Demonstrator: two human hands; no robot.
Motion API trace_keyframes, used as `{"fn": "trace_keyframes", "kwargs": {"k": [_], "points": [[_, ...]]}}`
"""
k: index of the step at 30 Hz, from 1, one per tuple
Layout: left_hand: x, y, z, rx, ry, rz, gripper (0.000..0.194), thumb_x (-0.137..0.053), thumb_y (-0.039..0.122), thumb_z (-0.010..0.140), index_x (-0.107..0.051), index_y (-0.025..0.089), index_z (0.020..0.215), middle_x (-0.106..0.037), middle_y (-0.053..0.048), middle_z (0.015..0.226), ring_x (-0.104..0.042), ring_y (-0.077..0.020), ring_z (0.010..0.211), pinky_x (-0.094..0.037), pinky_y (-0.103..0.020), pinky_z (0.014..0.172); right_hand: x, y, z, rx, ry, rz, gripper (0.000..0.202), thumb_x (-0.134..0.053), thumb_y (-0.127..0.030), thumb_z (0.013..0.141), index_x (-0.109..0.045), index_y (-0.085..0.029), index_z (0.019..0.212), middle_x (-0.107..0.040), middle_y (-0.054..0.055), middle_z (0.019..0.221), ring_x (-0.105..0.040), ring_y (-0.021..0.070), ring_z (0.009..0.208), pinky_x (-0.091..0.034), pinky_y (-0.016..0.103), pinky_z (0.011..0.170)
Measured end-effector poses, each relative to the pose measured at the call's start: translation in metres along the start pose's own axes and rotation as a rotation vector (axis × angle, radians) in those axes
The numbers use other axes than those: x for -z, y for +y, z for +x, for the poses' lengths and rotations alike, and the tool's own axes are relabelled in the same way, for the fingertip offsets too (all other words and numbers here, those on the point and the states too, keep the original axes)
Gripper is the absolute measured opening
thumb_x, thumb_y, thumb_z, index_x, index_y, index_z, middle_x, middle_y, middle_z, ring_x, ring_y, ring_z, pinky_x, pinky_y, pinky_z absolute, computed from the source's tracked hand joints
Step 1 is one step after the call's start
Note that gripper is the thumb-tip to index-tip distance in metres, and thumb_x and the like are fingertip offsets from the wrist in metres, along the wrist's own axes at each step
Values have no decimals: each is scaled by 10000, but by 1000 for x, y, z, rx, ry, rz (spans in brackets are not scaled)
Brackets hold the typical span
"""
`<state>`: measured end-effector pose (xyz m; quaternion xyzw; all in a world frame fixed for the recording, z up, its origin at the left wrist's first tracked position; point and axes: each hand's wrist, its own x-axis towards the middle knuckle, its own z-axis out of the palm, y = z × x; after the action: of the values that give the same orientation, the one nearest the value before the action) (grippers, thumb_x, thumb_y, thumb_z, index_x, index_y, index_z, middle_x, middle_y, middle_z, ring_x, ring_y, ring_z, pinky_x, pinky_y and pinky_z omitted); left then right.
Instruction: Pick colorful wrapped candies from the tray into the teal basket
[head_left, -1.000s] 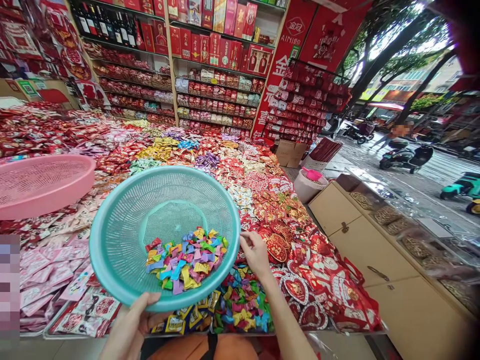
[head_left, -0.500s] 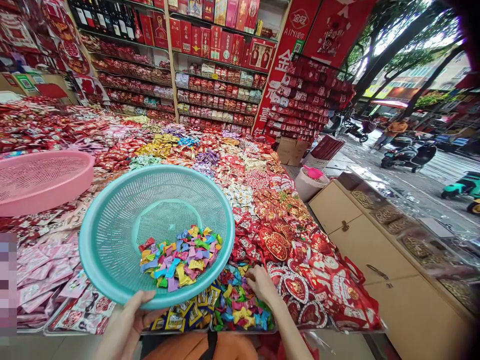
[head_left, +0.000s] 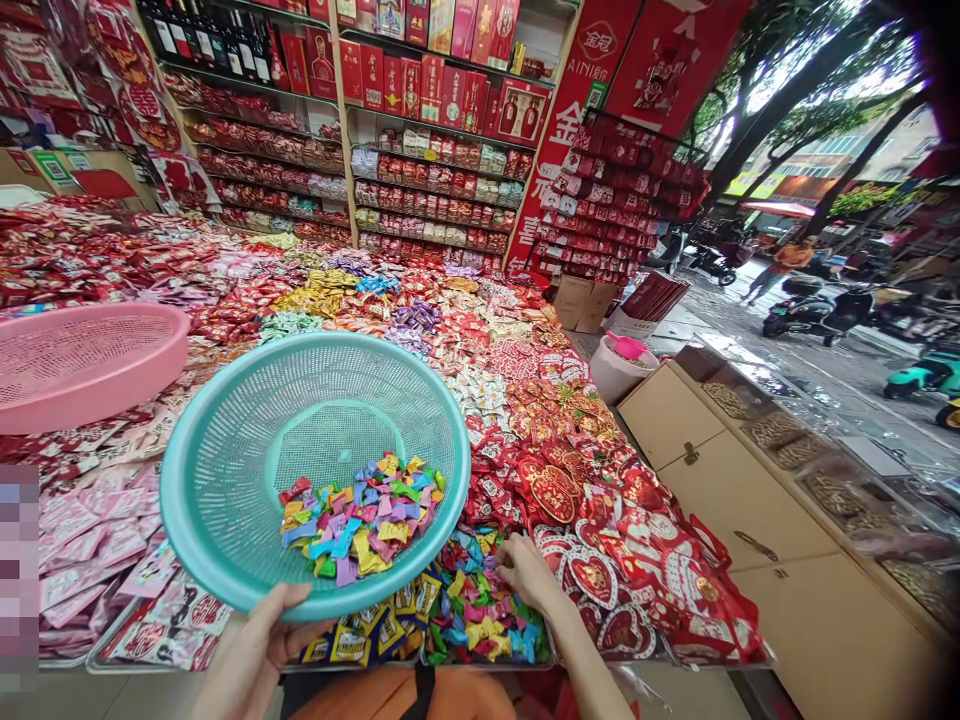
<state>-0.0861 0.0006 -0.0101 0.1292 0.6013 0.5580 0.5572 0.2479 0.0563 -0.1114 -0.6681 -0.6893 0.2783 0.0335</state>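
My left hand (head_left: 262, 640) grips the near rim of a round teal mesh basket (head_left: 225, 540), thumb over the rim and fingers beneath. Colourful wrapped candies (head_left: 367, 520) lie in the basket's lower right part. To the right, my right hand (head_left: 525, 570) rests at the upper right of a tray of similar multicoloured candies (head_left: 487, 625). Its fingers are bent, and whether they hold a candy is hard to see. Blue and yellow packets (head_left: 356, 640) lie partly under the basket's front edge.
A pink basket (head_left: 97, 365) stands at the left. Red heart-shaped packets (head_left: 592, 580) fill the right side. Farther right are a cabinet (head_left: 750, 500) and a white bucket with a pink scoop (head_left: 622, 365). Stocked shelves (head_left: 442, 130) rise behind.
The basket and my left hand have barely moved. My right hand has shifted very slightly right over the candies, its fingers still bent.
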Motion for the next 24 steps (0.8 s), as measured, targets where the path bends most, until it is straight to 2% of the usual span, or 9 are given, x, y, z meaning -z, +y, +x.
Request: {"fn": "trace_keyframes", "kwargs": {"k": [4, 11, 17, 24], "points": [[-1, 1, -1, 8, 10, -10, 139, -778, 184, 600, -684, 147, 694, -732, -57, 825, -693, -252, 759, -608, -389, 685, 7, 0, -2, 21, 23, -18, 128, -533, -107, 802, -637, -177, 779, -612, 61, 888, -535, 207, 895, -358, 266, 740], [-1, 0, 0, 5, 22, -1, 155, -787, 199, 592, -684, 133, 686, -731, -71, 846, -690, -260, 774, -607, -385, 685, 28, -1, -2, 104, 109, 91, 126, -503, -149, 853, -601, -205, 796, -608, 38, 898, -530, 199, 901, -381, 270, 778], [0, -4, 1, 1, 9, 8, 169, -795, 228, 592, -691, 143, 696, -734, -70, 871, -691, -273, 797, -605, -422, 716, 15, 3, 6, 27, 6, -32, 142, -596, -126, 793, -684, -200, 875, -636, 58, 948, -553, 215, 947, -363, 274, 778], [-2, 0, -3, 14, 19, 3, 186, -799, 224, 576, -687, 136, 695, -738, -79, 886, -693, -283, 805, -605, -424, 702, 6, 2, 5, -6, -19, -31, 150, -579, -51, 746, -660, -159, 682, -636, 54, 815, -558, 181, 829, -333, 247, 696]]}}
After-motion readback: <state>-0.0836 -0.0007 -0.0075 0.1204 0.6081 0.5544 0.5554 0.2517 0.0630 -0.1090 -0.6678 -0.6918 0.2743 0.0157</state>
